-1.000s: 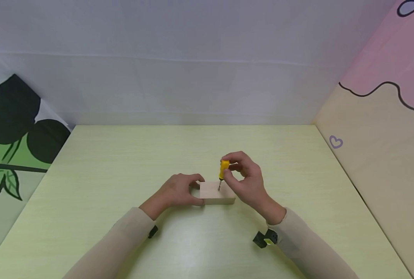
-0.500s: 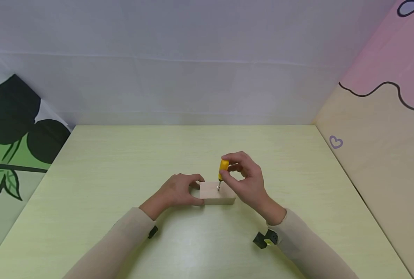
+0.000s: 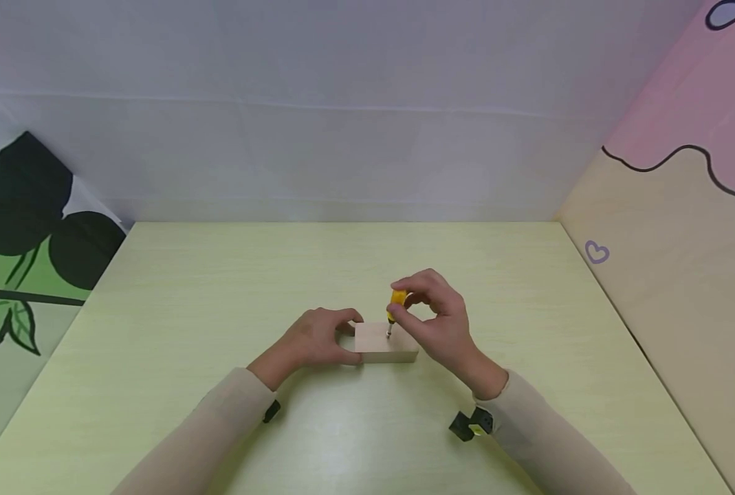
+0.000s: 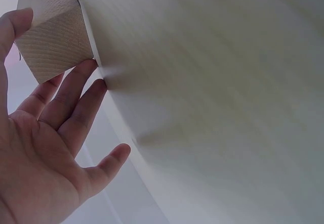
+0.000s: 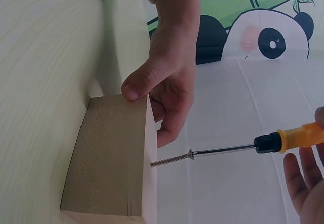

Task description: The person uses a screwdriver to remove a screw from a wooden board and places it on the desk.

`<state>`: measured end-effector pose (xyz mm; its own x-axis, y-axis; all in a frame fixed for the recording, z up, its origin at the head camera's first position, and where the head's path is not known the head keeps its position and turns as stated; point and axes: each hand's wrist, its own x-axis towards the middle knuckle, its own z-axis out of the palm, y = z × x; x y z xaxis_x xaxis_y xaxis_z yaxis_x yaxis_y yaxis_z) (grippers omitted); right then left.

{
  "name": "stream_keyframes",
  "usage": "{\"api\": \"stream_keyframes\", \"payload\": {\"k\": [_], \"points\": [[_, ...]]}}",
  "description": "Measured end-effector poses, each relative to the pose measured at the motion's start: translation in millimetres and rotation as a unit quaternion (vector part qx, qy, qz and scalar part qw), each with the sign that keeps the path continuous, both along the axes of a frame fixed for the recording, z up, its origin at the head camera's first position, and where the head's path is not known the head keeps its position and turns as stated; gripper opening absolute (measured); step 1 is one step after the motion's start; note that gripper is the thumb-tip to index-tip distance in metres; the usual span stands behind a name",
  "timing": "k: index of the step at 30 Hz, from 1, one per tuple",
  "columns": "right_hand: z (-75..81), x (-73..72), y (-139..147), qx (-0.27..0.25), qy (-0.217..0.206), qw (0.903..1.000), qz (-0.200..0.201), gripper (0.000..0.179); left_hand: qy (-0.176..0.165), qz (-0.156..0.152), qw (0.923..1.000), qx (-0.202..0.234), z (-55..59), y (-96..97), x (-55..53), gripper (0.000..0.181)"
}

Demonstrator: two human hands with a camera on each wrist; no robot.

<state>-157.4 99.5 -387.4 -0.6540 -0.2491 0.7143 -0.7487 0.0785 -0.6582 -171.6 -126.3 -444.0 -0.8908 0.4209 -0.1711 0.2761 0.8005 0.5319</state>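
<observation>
A pale wooden block [image 3: 379,338] lies on the table, its left end held between the thumb and fingers of my left hand [image 3: 320,338]. In the left wrist view, the thumb is on one side of the block [image 4: 55,42] and fingertips are on the other. My right hand [image 3: 438,316] pinches the yellow handle of a small screwdriver [image 3: 397,306] above the block. The right wrist view shows the screwdriver's shaft [image 5: 223,150] meeting the head of a screw [image 5: 172,160]. The screw's tip stands in the block's top face, with most of its thread exposed.
The light wood-grain table [image 3: 249,275] stretches around both hands. A pale cloth wall [image 3: 342,158] rises behind it, and a printed panel [image 3: 670,275] stands along the right side. A small black device [image 3: 471,423] is at my right wrist.
My right thumb and fingers have shifted around the screwdriver handle, and its tilt has changed slightly. The left hand and the block have stayed in place.
</observation>
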Motion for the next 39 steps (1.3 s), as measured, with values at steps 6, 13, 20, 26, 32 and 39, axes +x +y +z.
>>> {"api": "stream_keyframes", "payload": {"k": [6,13,20,26,32,39], "points": [[0.7,-0.1,0.6,0.010,-0.002,0.9999,-0.005,0.038,0.002,-0.003,1.0000,-0.004,0.3,-0.1,-0.6,0.049],[2.0,-0.1,-0.1,0.013,-0.002,0.9999,0.001,0.034,0.008,-0.006,0.9999,0.000,0.7,-0.5,-0.4,0.049],[2.4,0.3,-0.6,0.016,-0.011,0.9998,0.006,0.031,0.003,-0.005,1.0000,-0.004,0.9,-0.3,-0.8,0.050],[3.2,0.5,-0.9,0.022,-0.018,0.9996,-0.005,0.031,0.001,-0.003,1.0000,-0.005,0.4,-0.7,-1.0,0.049],[2.7,-0.6,-1.4,0.022,-0.011,0.9997,0.007,0.036,0.003,-0.001,1.0000,-0.007,0.4,-0.5,-0.5,0.050],[1.8,-0.7,-2.0,0.024,-0.003,0.9996,0.013,0.043,0.006,0.002,1.0000,-0.007,0.2,0.2,0.1,0.050]]}}
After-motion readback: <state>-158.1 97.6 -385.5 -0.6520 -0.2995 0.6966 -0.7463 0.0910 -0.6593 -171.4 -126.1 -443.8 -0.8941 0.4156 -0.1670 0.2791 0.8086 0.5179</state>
